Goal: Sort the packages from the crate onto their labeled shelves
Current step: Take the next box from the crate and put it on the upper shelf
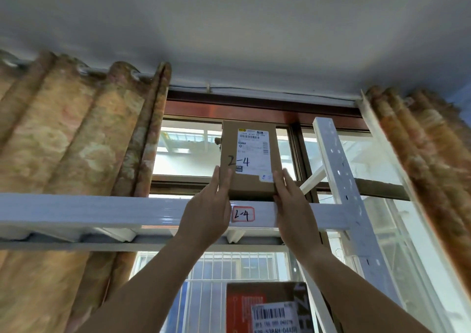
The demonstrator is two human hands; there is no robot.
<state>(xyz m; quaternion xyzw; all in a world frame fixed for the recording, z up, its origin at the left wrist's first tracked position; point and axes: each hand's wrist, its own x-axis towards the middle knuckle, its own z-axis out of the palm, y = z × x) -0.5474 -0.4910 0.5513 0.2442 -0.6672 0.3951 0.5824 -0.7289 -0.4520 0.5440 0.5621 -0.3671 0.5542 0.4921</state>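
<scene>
A brown cardboard package (251, 158) with a white shipping label and "2-4" handwritten on it stands upright on the top white shelf (102, 211). A red-bordered tag (243, 214) reading "2-4" is stuck on the shelf's front beam right below it. My left hand (209, 210) presses flat against the package's lower left side. My right hand (290, 205) presses flat against its lower right side. Both arms reach upward from the bottom of the view.
A white perforated shelf upright (341, 179) rises at the right. On the shelf below stands a dark box with red print and a barcode label (270, 309). Orange patterned curtains (63, 141) flank a window behind the rack. The ceiling is close above.
</scene>
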